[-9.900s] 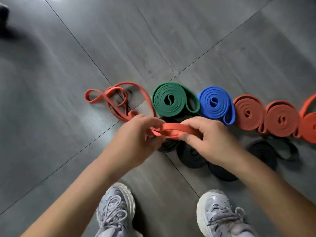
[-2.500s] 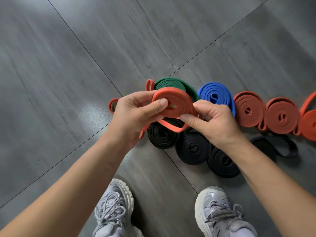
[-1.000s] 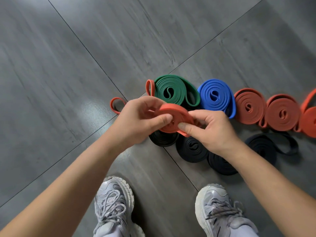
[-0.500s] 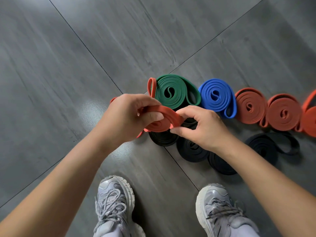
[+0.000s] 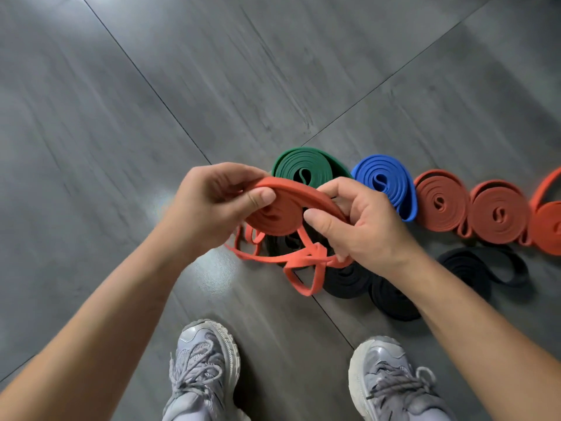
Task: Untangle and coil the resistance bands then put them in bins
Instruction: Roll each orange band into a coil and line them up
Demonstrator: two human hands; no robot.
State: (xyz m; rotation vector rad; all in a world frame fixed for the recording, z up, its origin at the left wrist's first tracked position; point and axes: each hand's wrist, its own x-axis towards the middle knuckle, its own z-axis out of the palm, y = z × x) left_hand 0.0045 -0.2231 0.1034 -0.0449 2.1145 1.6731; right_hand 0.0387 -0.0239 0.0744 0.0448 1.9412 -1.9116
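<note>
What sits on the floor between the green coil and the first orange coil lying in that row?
The coiled blue band lies between them, as the head view shows.

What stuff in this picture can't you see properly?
Head view, last orange coil: cut off by the right edge.
Head view, black coils: partly hidden under the right hand and the orange band, so their count is unclear.
Head view, green coil: near side hidden behind that band, gripped by the left hand too.
Head view, loose tail of the band: knotted or merely crossed, cannot tell.
</note>
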